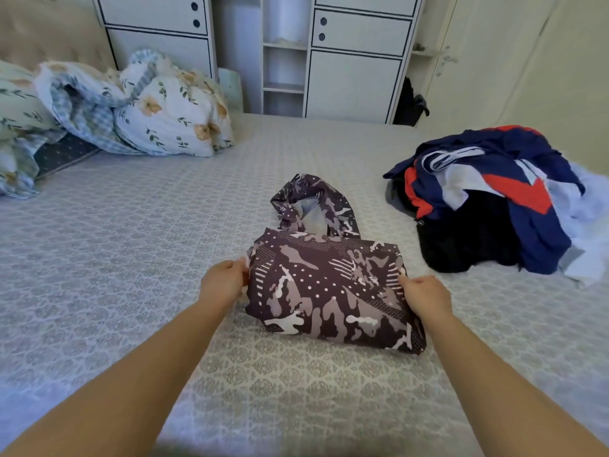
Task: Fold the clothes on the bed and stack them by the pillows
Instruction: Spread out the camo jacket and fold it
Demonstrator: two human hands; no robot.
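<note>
left hand [224, 281] and right hand [425, 296] pinch the side edges of the half-folded brown camouflage-print garment [329, 291] on the grey patterned bed [131, 258] | heap of navy, red, white clothes [494, 199] at right unfolded | nothing stacked by the floral pillows [171, 117]; mostly left

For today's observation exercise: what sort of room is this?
Most likely a bedroom: a bed with a patterned cover, floral pillows at its head, and a white wardrobe behind it.
</note>
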